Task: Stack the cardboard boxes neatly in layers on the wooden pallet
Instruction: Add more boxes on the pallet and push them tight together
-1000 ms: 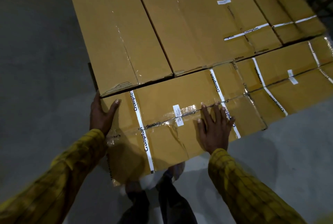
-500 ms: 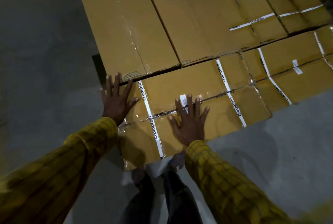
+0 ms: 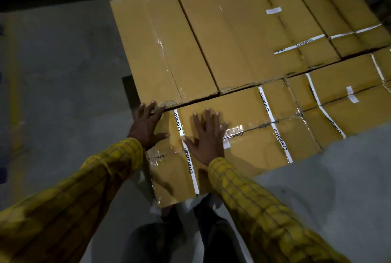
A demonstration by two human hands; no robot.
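Flat, open-fingered, left hand (image 3: 148, 127) and right hand (image 3: 206, 137) press the nearest box (image 3: 243, 142).

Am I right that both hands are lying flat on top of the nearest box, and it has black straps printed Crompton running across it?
Not quite. The head view shows both the left hand and right hand flat on the nearest box, but its straps are white with black Crompton lettering, not black.

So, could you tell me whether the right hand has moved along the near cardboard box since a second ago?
Yes. The right hand slid left, away from the white Crompton strap, toward the box's left end.
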